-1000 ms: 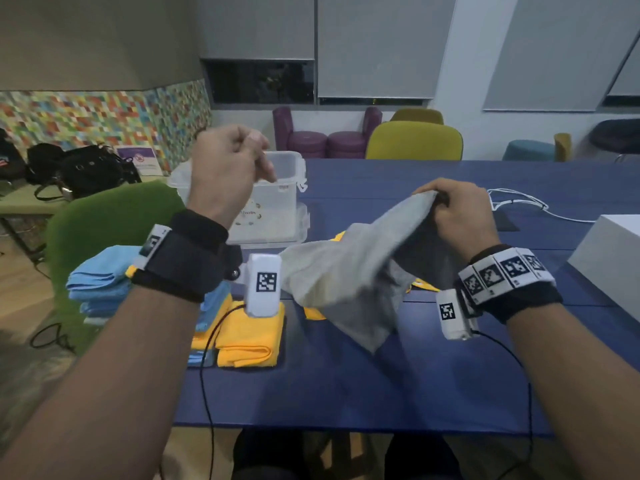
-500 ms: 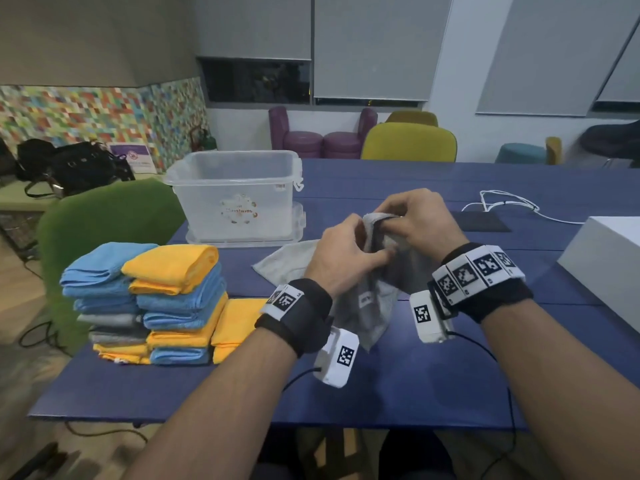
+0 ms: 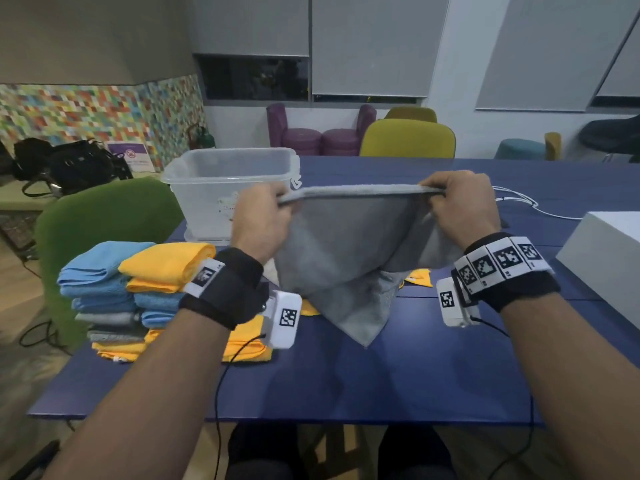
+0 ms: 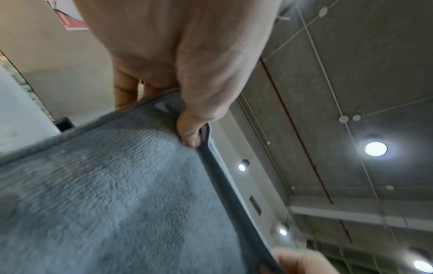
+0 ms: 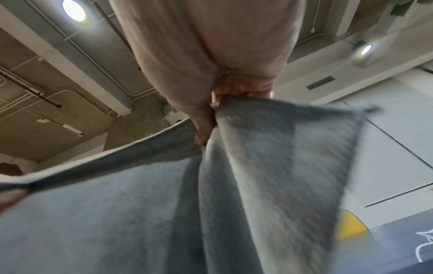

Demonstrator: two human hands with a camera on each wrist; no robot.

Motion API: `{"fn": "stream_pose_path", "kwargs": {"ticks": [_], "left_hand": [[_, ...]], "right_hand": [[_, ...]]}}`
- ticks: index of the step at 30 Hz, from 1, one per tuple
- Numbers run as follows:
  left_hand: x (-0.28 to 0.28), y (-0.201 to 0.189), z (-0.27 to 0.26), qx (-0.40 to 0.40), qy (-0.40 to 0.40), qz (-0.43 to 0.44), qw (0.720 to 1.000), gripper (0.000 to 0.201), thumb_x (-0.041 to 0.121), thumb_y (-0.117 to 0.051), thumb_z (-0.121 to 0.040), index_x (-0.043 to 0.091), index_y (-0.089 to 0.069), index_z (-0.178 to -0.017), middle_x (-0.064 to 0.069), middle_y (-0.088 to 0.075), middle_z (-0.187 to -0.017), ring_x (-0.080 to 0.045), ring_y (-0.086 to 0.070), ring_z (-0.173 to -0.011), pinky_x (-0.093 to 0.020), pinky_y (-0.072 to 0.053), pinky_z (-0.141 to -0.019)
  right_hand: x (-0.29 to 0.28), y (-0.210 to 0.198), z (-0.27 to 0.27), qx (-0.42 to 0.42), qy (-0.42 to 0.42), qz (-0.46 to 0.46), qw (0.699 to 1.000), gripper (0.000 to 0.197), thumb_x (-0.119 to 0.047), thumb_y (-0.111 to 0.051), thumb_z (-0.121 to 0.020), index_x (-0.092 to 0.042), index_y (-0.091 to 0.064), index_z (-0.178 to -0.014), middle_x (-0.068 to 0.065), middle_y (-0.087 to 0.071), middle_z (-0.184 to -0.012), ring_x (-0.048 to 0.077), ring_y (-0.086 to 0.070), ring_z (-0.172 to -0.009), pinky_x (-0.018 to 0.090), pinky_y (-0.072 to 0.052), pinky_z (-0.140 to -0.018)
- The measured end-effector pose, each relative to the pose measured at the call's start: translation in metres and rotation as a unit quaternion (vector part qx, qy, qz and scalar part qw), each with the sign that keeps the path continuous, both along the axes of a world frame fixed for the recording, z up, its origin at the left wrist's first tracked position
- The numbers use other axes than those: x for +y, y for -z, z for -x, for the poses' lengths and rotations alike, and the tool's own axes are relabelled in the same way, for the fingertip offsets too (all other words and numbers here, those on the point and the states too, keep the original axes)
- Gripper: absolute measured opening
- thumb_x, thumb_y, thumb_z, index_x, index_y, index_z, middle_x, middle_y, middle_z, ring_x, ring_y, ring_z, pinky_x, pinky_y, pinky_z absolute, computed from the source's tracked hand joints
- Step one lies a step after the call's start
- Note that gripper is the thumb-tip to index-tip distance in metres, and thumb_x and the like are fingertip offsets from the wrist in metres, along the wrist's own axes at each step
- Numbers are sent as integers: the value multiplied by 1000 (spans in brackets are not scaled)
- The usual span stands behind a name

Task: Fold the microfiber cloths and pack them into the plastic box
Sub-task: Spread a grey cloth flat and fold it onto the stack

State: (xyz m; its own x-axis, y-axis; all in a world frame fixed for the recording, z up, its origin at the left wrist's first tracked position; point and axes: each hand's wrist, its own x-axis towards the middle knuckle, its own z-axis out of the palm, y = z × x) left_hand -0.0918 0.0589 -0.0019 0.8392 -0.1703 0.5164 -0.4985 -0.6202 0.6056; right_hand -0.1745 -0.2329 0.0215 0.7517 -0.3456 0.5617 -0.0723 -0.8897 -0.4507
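Since half a second ago both hands have drawn apart from where they were bunched together, and the grey cloth [image 3: 349, 244] is now stretched wide between them, lifted above the blue worktop [image 3: 398, 372]. Left hand [image 3: 261, 220] pinches the cloth's upper left corner — the left wrist view shows the thumb pressed on the dark hemmed edge, with fingers behind the fabric. Right hand [image 3: 459, 206] pinches the upper right part of the same edge, fingers curled over it, and a loose flap of cloth sticks out past the grip in the right wrist view. The top edge runs taut and nearly level; the rest hangs down, its lowest point reaching the worktop near the middle.

Behind the left hand stands the clear plastic box [image 3: 228, 188], toward the worktop's far left, with a round printed mark on its front wall too blurred to read. At the left edge sits a stack of folded cloths [image 3: 135, 292] — blue, yellow and grey. A yellow cloth [image 3: 419, 275] peeks from behind the grey one. Both wrists carry black bands with square black-and-white coded markers; no words can be read on them.
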Motion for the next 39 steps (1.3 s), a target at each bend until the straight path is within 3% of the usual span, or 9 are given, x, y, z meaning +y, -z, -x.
{"fn": "stream_pose_path", "kwargs": {"ticks": [5, 11, 14, 19, 24, 28, 31, 35, 39], "left_hand": [[25, -55, 10, -52, 50, 159, 985, 16, 8, -71, -89, 21, -74, -81, 6, -67, -72, 1, -57, -67, -21, -49, -63], [36, -94, 18, -29, 144, 280, 949, 7, 27, -79, -88, 22, -80, -84, 4, -76, -83, -14, -67, -78, -37, -56, -73], [39, -102, 14, -20, 157, 326, 932, 42, 40, -78, -89, -1, -72, -85, -9, -63, -84, -22, -53, -78, -41, -43, -69], [41, -83, -4, 24, 103, 338, 935, 52, 53, -70, -89, 1, -73, -89, -13, -65, -85, -24, -56, -78, -45, -45, -69], [44, -40, -27, 105, 38, 336, 935, 26, 32, -71, -86, 7, -78, -88, -23, -73, -95, -25, -66, -81, -54, -58, -79], [47, -2, -46, 145, -15, 299, 943, 25, 34, -76, -67, 16, -78, -83, -18, -76, -89, -28, -69, -77, -59, -60, -80], [42, 15, -46, 145, -52, 266, 951, 33, 39, -69, -63, 12, -76, -81, -15, -75, -80, -33, -71, -75, -58, -60, -76], [16, 11, -12, 106, -41, 233, 966, 22, 23, -67, -87, 7, -75, -74, -1, -68, -65, -16, -58, -65, -37, -53, -66], [-13, 15, 6, 52, 9, 198, 979, 36, 26, -63, -90, 6, -62, -60, 1, -45, -53, -11, -38, -57, -33, -35, -57]], "right_hand": [[-12, -5, 10, -31, 36, -6, 999, 36, -3, -52, -85, -18, -78, -105, 15, -75, -101, 38, -67, -101, 41, -55, -90], [-21, -19, 20, -77, 48, -23, 996, 29, -6, -57, -87, -12, -78, -105, 19, -74, -98, 38, -64, -98, 35, -48, -84], [-24, -24, 23, -126, 49, -60, 989, 19, -22, -64, -89, -11, -76, -98, 16, -73, -90, 35, -63, -89, 32, -40, -72], [-26, -14, 19, -162, 52, -153, 973, 24, -31, -68, -87, -13, -75, -100, 7, -72, -89, 25, -64, -85, 33, -48, -79], [-24, 8, 9, -119, 63, -227, 964, 30, -29, -71, -92, -1, -75, -100, 11, -68, -84, 20, -59, -79, 12, -36, -59], [-17, 20, 3, -52, 78, -276, 956, 30, -29, -68, -95, -4, -77, -109, 18, -74, -106, 29, -66, -108, 24, -43, -89], [-5, 25, -2, -38, 78, -305, 948, 26, -34, -74, -87, -12, -80, -101, 13, -76, -102, 30, -68, -107, 33, -51, -99], [21, 29, -5, -51, 7, -386, 921, 16, -30, -80, -72, -20, -68, -71, 7, -73, -80, 27, -72, -75, 47, -63, -73], [59, 29, -5, -45, -100, -460, 881, 17, -11, -80, -81, -12, -64, -75, 11, -69, -77, 20, -63, -57, 32, -57, -58]]}}
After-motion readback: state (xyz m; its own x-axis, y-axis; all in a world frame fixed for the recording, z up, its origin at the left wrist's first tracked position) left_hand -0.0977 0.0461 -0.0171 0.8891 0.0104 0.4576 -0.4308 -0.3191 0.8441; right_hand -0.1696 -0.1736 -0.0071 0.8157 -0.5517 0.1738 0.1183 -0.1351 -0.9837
